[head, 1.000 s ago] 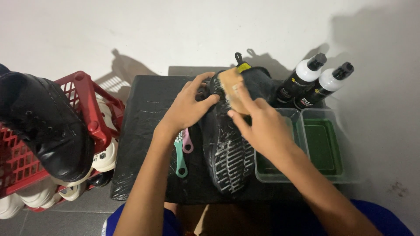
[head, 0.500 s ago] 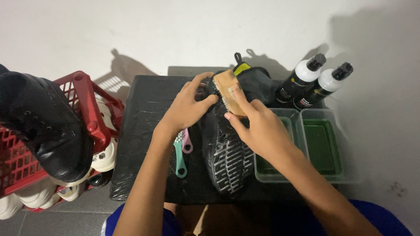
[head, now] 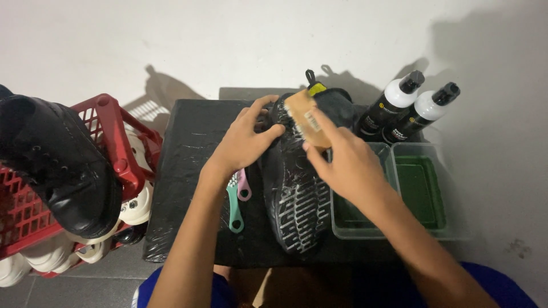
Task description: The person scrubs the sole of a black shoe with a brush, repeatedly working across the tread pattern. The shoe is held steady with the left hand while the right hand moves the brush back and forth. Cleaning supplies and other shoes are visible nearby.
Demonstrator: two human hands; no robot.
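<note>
A black shoe (head: 297,199) lies sole up on the black table (head: 188,148), its grey tread facing me and wet with white foam. My left hand (head: 245,140) grips the shoe's left side near the heel end. My right hand (head: 342,162) holds a wooden brush (head: 308,120) pressed against the sole at the far end. A yellow tag and a black loop (head: 313,84) stick out beyond the shoe.
Two small brushes, one pink (head: 244,185) and one teal (head: 234,211), lie left of the shoe. Two clear tubs (head: 422,194) with green insides sit right. Two black spray bottles (head: 399,105) stand behind them. A red basket (head: 108,142) holds a black boot (head: 63,165) and white shoes.
My right hand has slid the wooden brush slightly leftward and back along the sole. My left hand keeps its hold on the shoe.
</note>
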